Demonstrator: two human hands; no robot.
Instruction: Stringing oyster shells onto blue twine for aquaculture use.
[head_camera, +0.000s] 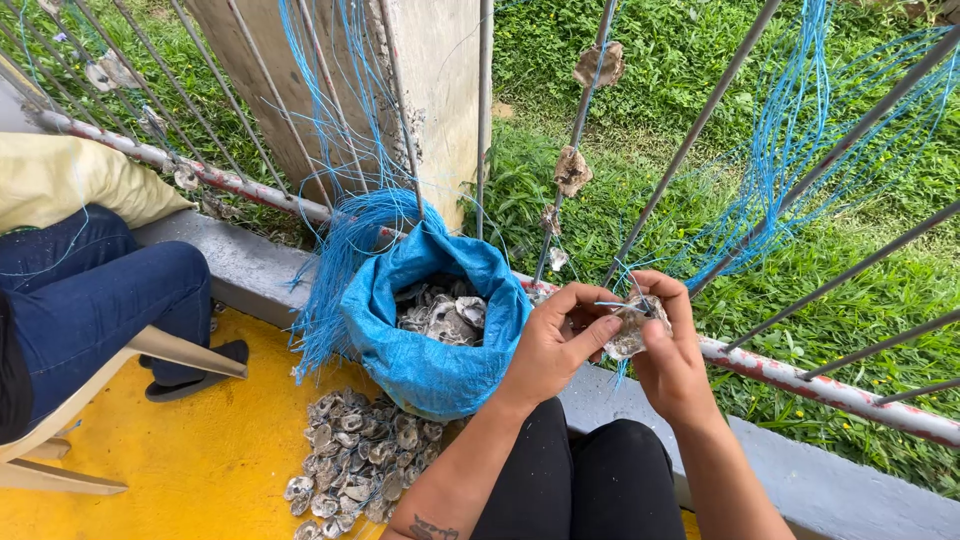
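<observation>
Both my hands meet over my knees and hold one grey oyster shell (630, 330). My left hand (553, 345) grips its left side, thumb pressed near the shell. My right hand (670, 355) curls over the top and right side. A thin blue string (612, 304) runs across the shell between my fingers. Just left of my hands stands an open blue woven sack (420, 370) with several shells inside. A heap of loose shells (355, 465) lies on the yellow floor (200, 460) below the sack.
Another person in blue jeans (100, 300) sits on a pale chair (170, 350) at the left. Metal railing bars (690, 140) with hanging blue strings (790, 150) and strung shells (572, 170) stand ahead. A concrete post (440, 90) and grass (700, 60) lie beyond.
</observation>
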